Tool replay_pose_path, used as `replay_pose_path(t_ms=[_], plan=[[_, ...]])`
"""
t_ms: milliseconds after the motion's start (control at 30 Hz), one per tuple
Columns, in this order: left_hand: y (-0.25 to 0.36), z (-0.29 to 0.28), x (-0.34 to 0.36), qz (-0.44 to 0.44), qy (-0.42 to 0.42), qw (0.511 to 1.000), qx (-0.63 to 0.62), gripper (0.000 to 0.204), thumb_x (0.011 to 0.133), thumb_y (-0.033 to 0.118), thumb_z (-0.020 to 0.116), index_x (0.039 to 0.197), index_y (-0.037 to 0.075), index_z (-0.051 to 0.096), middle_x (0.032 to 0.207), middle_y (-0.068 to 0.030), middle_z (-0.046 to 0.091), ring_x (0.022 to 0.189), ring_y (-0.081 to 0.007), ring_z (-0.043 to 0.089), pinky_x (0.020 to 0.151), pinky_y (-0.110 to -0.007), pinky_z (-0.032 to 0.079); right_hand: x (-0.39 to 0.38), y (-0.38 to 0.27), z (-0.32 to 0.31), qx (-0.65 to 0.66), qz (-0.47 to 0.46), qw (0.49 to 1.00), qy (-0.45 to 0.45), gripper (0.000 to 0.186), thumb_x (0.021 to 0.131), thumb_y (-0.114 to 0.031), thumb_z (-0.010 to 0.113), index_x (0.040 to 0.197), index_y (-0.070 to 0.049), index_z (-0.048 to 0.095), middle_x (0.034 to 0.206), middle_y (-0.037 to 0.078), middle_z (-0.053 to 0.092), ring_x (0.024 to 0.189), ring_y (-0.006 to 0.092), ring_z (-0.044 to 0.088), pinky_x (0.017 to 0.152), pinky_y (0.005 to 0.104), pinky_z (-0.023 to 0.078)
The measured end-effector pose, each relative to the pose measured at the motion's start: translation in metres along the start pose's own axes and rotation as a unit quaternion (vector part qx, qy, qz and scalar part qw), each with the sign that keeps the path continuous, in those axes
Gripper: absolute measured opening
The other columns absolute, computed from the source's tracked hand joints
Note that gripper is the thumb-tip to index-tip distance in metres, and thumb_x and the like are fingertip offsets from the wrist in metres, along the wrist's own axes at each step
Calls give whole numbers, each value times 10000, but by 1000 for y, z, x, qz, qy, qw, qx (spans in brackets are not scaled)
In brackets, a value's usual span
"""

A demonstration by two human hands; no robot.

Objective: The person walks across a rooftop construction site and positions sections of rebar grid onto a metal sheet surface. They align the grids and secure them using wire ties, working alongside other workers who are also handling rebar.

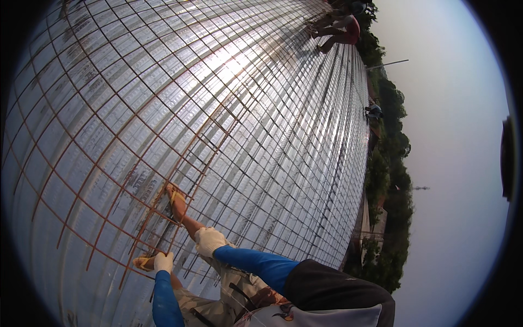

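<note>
My left hand (pixel 163 262), in a pale work glove, is closed low beside my foot, at a rusty rod of the steel mesh (pixel 114 136). What its fingers hold is too small to make out. My right hand (pixel 211 241), gloved alike, is at my bent knee, with its fingers curled in and partly hidden. Both forearms wear blue sleeves. One yellow sandal (pixel 173 195) is planted on the mesh, and the other sandal (pixel 143 263) is next to my left hand.
The mesh lies over shiny ribbed metal sheeting (pixel 239 191). Loose rod ends stick out near my feet. A person in red (pixel 348 32) bends over the mesh farther off, and another person (pixel 373 112) is at the far edge. Trees (pixel 395 141) stand beyond it.
</note>
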State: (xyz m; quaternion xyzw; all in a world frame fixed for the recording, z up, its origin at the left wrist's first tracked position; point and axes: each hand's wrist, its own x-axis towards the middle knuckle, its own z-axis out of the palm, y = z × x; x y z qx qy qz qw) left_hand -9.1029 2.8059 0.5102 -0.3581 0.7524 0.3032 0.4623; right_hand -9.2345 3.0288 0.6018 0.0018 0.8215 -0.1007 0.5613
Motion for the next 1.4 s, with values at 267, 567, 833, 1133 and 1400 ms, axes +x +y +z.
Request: replay_pose_path(t_ms=[267,567,833,1133,1400], plan=[[12,-12,-16,-6,-17,998,-53,475,872,324,678,1055,-113,717,1054,-344,716,1044,-489,685,946,-518,507,-2,-7,-2,-2,7,1000,-21,396,863,-285,740,1199,-76,714,1238,195,699,1126,367,713,900,484,602],[9,-10,-11,10,-15,1000,-5,464,884,310,635,1091,-96,721,1094,-341,710,1055,-467,691,953,-517,519,5,-1,16,-19,-10,999,39,394,820,-313,744,1106,-45,775,1169,188,740,1131,368,711,904,459,593],[-2,-1,-4,16,-3,999,-29,476,870,326,670,1053,-111,707,1051,-346,715,1041,-486,686,941,-521,509,-11,-15,-12,-8,-2,1000,-8,522,875,-335,743,1269,-6,648,1263,252,663,1157,382,691,919,489,594],[-8,3,1,23,-1,999,-27,465,871,326,672,1059,-95,725,1055,-327,725,1035,-472,694,934,-513,515,3,-5,11,-16,-5,1000,-4,537,880,-318,724,1293,11,623,1302,270,636,1171,405,687,924,488,594],[-2,-2,-4,7,-5,1000,-11,451,882,321,670,1071,-83,732,1089,-325,725,1059,-459,695,959,-504,512,3,-7,8,-10,8,1000,-24,524,881,-308,720,1310,-23,625,1318,262,634,1189,408,678,932,493,593]])
